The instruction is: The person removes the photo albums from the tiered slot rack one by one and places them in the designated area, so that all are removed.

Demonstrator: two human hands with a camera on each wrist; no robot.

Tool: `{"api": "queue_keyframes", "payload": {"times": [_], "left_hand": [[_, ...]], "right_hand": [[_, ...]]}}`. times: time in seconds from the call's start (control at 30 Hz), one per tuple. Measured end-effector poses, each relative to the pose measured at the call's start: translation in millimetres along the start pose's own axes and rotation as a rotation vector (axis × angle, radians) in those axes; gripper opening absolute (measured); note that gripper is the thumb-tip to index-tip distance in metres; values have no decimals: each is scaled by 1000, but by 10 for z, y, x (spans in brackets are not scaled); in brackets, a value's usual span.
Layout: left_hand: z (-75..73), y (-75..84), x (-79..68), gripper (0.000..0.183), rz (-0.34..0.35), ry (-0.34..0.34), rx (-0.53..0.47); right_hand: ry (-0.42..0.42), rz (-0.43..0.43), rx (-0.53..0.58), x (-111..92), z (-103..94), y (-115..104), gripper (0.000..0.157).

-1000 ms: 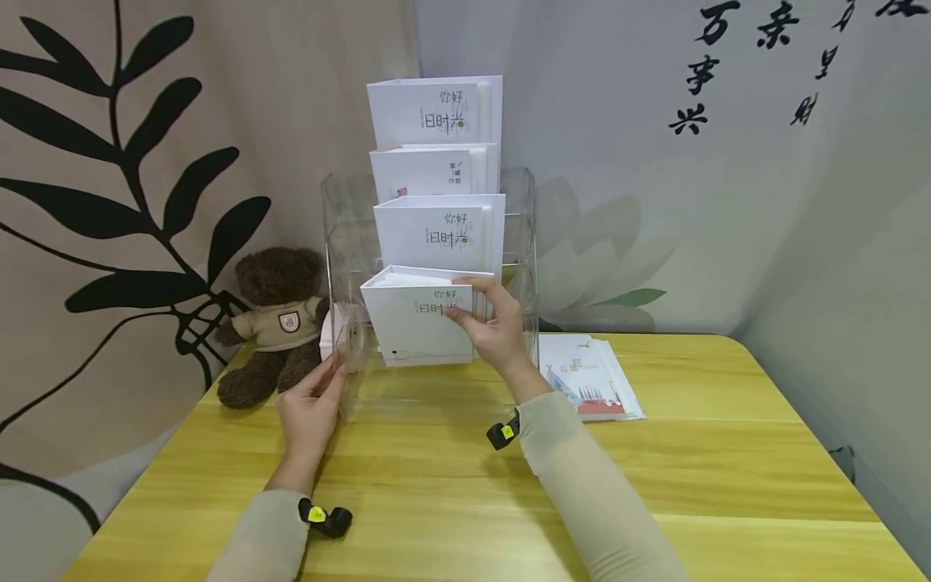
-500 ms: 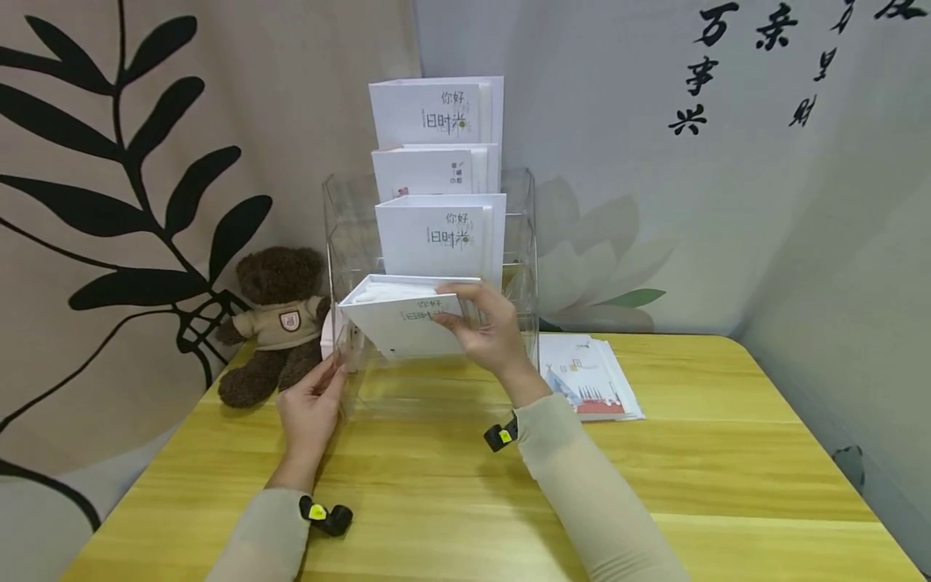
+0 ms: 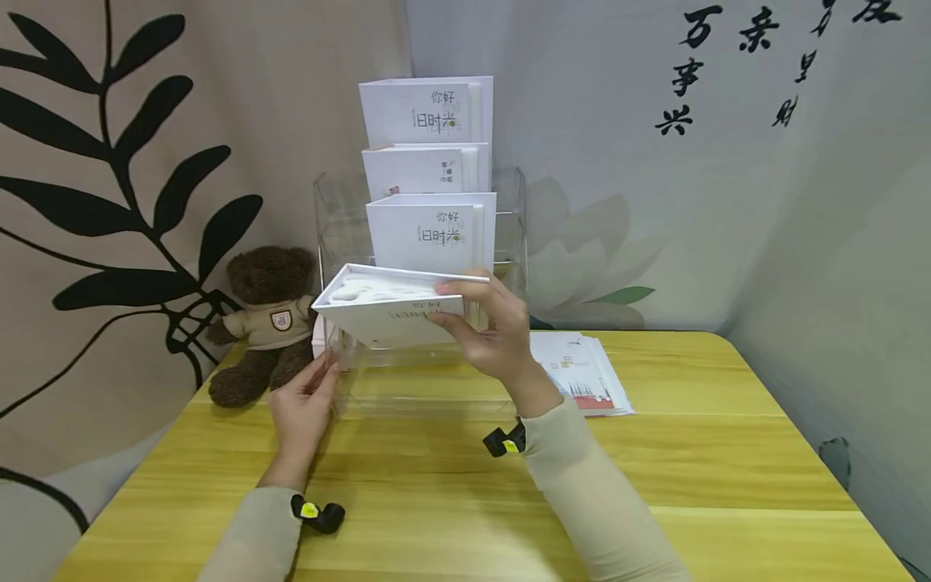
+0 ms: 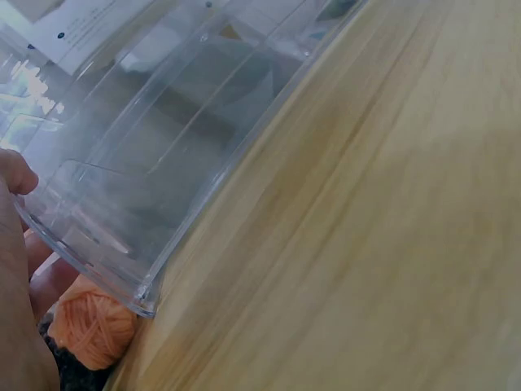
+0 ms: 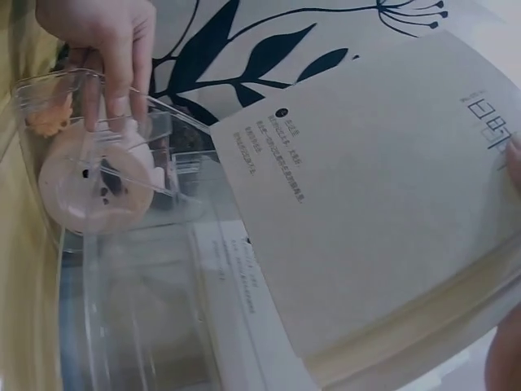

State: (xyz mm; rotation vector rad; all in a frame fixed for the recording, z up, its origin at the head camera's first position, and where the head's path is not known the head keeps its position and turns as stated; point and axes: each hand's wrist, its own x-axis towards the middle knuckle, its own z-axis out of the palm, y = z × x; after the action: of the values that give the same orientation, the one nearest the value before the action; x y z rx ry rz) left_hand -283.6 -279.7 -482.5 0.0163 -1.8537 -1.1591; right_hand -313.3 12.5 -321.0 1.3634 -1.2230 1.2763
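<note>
My right hand [image 3: 502, 335] pinches a white book-shaped box [image 3: 385, 322] printed with Chinese characters, thumb on its front cover and fingers behind. The box is tilted so its open top shows white contents, and it hangs over the front of a clear acrylic rack [image 4: 146, 155]. In the right wrist view its cover [image 5: 358, 187] fills much of the picture. At the left, my left hand [image 3: 300, 408] grips the side edge of the rack between thumb and fingers. Behind stand several similar white boxes [image 3: 422, 230] in the rack's tiers, one above another.
A brown teddy bear [image 3: 269, 323] sits left of the rack. White booklets [image 3: 575, 368] lie on the wooden table [image 3: 436, 501] at the right. A pink round object [image 5: 89, 183] shows through the rack's plastic, near an orange ball of yarn [image 4: 94, 326].
My right hand has lifted the box out from the rack's front tier and tipped its top toward me, shifting it left. The left hand stays on the rack.
</note>
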Motion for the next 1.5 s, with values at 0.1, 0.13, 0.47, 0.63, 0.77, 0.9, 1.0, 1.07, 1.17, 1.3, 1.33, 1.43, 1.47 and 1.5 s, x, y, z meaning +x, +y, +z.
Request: {"api": "queue_keyframes", "payload": {"times": [0.1, 0.13, 0.47, 0.63, 0.77, 0.9, 1.0, 1.07, 1.17, 1.3, 1.33, 1.43, 1.47, 1.5], "left_hand": [[6, 11, 15, 25, 5, -5, 9], [12, 14, 18, 25, 9, -8, 11], [57, 37, 48, 25, 63, -18, 21], [57, 44, 38, 25, 45, -24, 53], [55, 41, 18, 24, 31, -20, 65], [40, 37, 22, 25, 18, -8, 61], [21, 39, 22, 26, 4, -6, 56], [5, 36, 21, 27, 0, -8, 58], [-17, 40, 10, 27, -5, -3, 66], [-38, 62, -2, 28, -18, -6, 63], [-39, 64, -2, 28, -23, -8, 65], [-38, 76, -11, 28, -37, -15, 67], [-36, 75, -14, 28, -41, -16, 70], [-34, 77, -20, 28, -43, -18, 69]], "right_hand": [[18, 4, 1, 32, -87, -25, 32], [20, 7, 4, 45, -120, -31, 32], [85, 73, -2, 81, -521, -155, 35], [130, 116, 4, 42, -724, -174, 39], [141, 130, -4, -7, -867, -181, 40], [130, 147, -13, -40, -964, -182, 41], [117, 163, -19, -49, -1025, -187, 41], [115, 177, -24, -56, -1071, -192, 41], [123, 211, -23, -74, -1154, -202, 41], [149, 260, -19, -102, -1292, -225, 42], [157, 272, -22, -109, -1332, -233, 42], [175, 302, -32, -136, -1462, -265, 42], [176, 314, -37, -148, -1509, -282, 43], [175, 324, -42, -162, -1562, -295, 43]]}}
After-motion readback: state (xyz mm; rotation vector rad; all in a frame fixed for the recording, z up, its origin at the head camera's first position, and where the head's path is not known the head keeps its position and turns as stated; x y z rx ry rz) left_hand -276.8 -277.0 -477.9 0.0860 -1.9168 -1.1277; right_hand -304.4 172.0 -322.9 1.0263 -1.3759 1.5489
